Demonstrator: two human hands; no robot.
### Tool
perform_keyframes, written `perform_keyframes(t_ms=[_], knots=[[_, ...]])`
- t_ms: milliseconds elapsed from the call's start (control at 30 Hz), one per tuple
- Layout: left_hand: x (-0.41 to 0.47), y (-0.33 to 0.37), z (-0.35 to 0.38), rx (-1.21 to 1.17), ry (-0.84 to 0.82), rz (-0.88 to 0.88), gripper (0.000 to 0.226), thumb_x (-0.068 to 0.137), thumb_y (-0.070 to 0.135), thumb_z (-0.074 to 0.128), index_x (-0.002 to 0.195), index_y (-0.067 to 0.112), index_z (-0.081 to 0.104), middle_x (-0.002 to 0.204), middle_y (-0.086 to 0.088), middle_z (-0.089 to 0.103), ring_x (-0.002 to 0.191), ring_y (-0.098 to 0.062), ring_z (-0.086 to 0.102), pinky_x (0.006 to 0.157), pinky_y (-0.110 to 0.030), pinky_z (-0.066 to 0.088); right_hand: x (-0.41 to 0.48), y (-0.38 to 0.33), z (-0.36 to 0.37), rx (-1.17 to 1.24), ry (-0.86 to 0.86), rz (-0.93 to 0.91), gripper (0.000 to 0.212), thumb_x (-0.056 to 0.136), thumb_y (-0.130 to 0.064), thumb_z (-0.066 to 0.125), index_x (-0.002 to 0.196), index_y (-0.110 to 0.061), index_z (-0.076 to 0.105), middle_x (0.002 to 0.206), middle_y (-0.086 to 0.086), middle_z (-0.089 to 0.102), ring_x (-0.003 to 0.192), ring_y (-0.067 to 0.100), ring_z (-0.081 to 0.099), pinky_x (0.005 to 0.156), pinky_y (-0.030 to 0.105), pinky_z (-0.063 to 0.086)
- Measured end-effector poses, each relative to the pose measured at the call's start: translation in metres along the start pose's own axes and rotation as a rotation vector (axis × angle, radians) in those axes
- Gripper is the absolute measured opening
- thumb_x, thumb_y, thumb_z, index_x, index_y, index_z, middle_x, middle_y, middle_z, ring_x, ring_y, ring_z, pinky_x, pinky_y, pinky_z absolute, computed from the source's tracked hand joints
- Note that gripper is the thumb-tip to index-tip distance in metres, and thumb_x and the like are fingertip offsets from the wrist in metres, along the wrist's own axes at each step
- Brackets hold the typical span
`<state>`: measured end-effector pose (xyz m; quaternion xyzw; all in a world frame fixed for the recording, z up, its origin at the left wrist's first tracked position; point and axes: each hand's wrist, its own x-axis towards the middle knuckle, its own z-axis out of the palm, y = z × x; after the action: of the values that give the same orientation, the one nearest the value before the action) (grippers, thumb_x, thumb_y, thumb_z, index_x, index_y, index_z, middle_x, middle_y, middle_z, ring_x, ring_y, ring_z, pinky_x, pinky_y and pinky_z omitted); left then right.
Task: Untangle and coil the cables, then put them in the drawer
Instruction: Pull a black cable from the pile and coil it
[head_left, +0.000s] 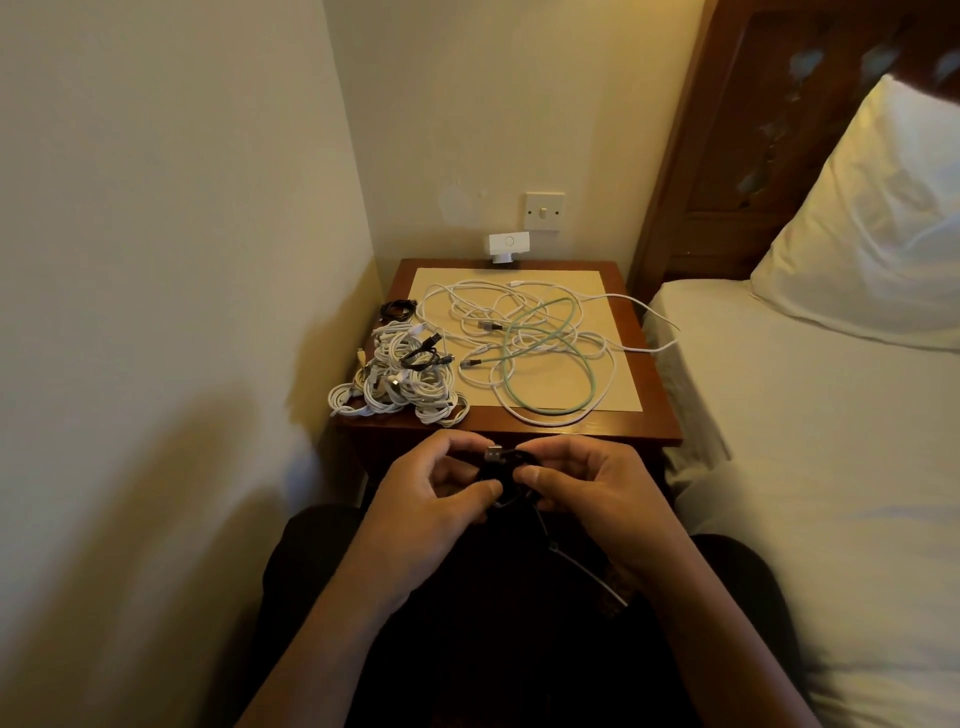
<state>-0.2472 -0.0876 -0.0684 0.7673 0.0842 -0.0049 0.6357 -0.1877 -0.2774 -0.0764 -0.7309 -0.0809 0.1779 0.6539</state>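
Only the person's arms and lap show. The left hand (431, 493) and right hand (587, 493) are uncovered, and both forearms (322, 623) are bare right down to the near edge. A dark garment (306, 551), black or nearly so, covers the lap and both thighs. Its fabric looks plain. In the dim light, trousers or shorts cannot be told.
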Motion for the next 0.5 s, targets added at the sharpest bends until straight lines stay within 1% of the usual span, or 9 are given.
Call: perform_keyframes(t_ms=[33,100,167,200,267,300,333,433,500], knots=[[0.000,0.002,0.000,-0.095,-0.031,-0.028,0.033,0.091,0.012,0.075,0.114,0.035,0.070,0.099,-0.002,0.075,0.096,-0.020,0.074,0.078,-0.030,0.061,0.000,-0.002,-0.001,-0.012,-0.009,-0.013,0.021,0.092,-0.011,0.075,0.108,-0.023,0.077,0.102,0.000,0.079,0.098,0.018,0.075,0.080,0.030,0.057],[0.001,0.004,0.000,-0.215,-0.044,-0.044,0.033,0.091,0.008,0.074,0.119,0.026,0.071,0.101,-0.007,0.076,0.097,-0.024,0.074,0.077,-0.030,0.061,0.000,-0.004,-0.004,-0.045,-0.033,-0.037,0.021,0.094,-0.016,0.074,0.112,-0.026,0.075,0.106,-0.002,0.078,0.102,0.018,0.074,0.086,0.033,0.057],[0.003,0.002,0.003,-0.338,-0.015,-0.056,0.035,0.090,0.004,0.073,0.119,0.023,0.073,0.104,-0.011,0.076,0.099,-0.025,0.075,0.075,-0.029,0.061,0.001,-0.003,-0.006,-0.097,-0.042,-0.044,0.024,0.096,-0.028,0.071,0.120,-0.032,0.071,0.112,-0.005,0.077,0.107,0.014,0.071,0.094,0.036,0.057],[0.004,0.001,0.004,-0.401,0.012,-0.060,0.036,0.089,0.002,0.072,0.120,0.022,0.073,0.106,-0.012,0.076,0.101,-0.025,0.075,0.075,-0.028,0.061,0.000,-0.002,-0.006,-0.110,-0.036,-0.027,0.029,0.095,-0.037,0.069,0.124,-0.034,0.068,0.114,-0.006,0.076,0.108,0.013,0.071,0.097,0.038,0.057],[0.007,-0.001,0.007,-0.488,0.081,-0.055,0.040,0.089,-0.002,0.070,0.122,0.021,0.072,0.108,-0.013,0.075,0.103,-0.024,0.074,0.076,-0.028,0.062,-0.004,0.002,-0.004,-0.030,-0.026,0.049,0.048,0.086,-0.053,0.067,0.129,-0.033,0.063,0.116,-0.002,0.074,0.104,0.014,0.072,0.096,0.040,0.059],[0.008,-0.002,0.009,-0.514,0.110,-0.051,0.041,0.089,-0.003,0.070,0.122,0.022,0.072,0.109,-0.013,0.075,0.104,-0.024,0.074,0.078,-0.029,0.062,-0.006,0.006,-0.002,0.040,-0.027,0.092,0.053,0.081,-0.053,0.068,0.129,-0.030,0.063,0.114,0.002,0.075,0.101,0.017,0.074,0.093,0.039,0.060],[0.009,-0.003,0.010,-0.530,0.130,-0.048,0.042,0.090,-0.004,0.069,0.123,0.023,0.072,0.110,-0.013,0.075,0.105,-0.024,0.074,0.079,-0.030,0.062,-0.009,0.009,0.001,0.097,-0.025,0.109,0.050,0.081,-0.048,0.071,0.126,-0.027,0.064,0.110,0.006,0.076,0.097,0.019,0.075,0.089,0.037,0.061],[0.010,-0.006,0.015,-0.507,0.149,-0.061,0.042,0.090,-0.003,0.071,0.119,0.026,0.073,0.113,-0.011,0.072,0.102,-0.023,0.074,0.080,-0.033,0.061,-0.015,0.013,0.011,0.163,0.054,0.066,0.021,0.093,-0.022,0.071,0.114,-0.019,0.072,0.097,0.009,0.077,0.088,0.021,0.076,0.080,0.031,0.060],[0.010,-0.008,0.016,-0.479,0.148,-0.083,0.036,0.089,0.002,0.073,0.117,0.025,0.072,0.113,-0.011,0.070,0.098,-0.023,0.074,0.078,-0.036,0.062,-0.015,0.013,0.014,0.157,0.087,0.045,0.013,0.096,-0.017,0.068,0.108,-0.016,0.074,0.092,0.008,0.077,0.085,0.020,0.076,0.077,0.028,0.060]])
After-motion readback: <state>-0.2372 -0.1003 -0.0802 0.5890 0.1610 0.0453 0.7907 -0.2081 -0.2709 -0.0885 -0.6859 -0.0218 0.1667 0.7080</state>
